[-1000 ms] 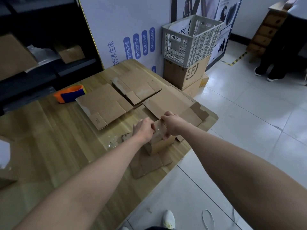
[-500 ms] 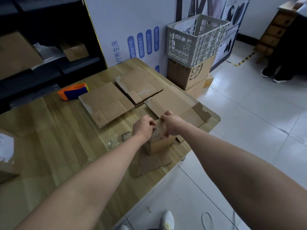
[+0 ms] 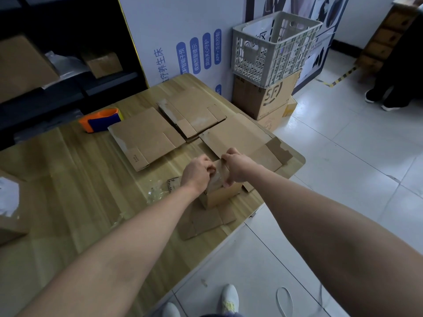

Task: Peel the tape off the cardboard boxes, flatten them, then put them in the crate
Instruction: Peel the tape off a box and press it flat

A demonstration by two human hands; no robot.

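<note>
Small box (image 3: 220,195), centre frame, upright on flat cardboard sheet (image 3: 203,221) near right edge of bench (image 3: 68,179). Left hand (image 3: 198,173) pinches tape (image 3: 217,178) on box top. Right hand (image 3: 238,167) clasps box's far top edge. Three flattened boxes (image 3: 146,138) lie beyond, one reaching bench's right corner. Tape dispenser (image 3: 100,120) upper left. Crate (image 3: 274,49) upper right atop stacked cartons (image 3: 263,97), just past bench. Tiled floor (image 3: 343,156) open at right.

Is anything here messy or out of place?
Only small things. Crumpled clear tape scraps lie loose on the table, just left of the small box gripped by the left hand and right hand. The flattened boxes beyond it show pale torn strips along their edges.
</note>
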